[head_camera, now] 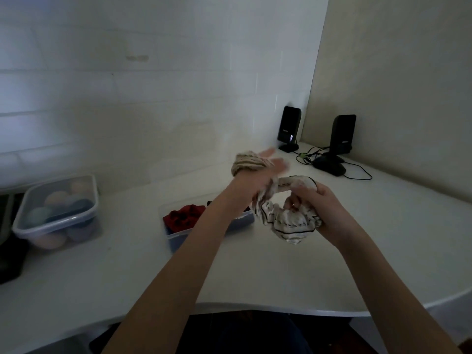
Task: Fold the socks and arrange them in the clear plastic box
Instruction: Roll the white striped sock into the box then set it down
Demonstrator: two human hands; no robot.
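Observation:
I hold a pair of cream socks with dark stripes (286,221) in the air above the white table (255,272). My right hand (319,203) grips the bunched part of the socks. My left hand (258,180) is blurred, fingers spread, with a striped cuff (249,163) stretched over its back near the wrist. Behind my left forearm lies a clear plastic box (176,236) that holds red socks (185,217) and something blue.
A second lidded clear container (55,210) with pastel sock balls stands at the left. Two black speakers (288,129) (337,144) with cables stand in the far right corner. A dark object (10,256) lies at the left edge. The table's curved front edge (255,306) is close to me.

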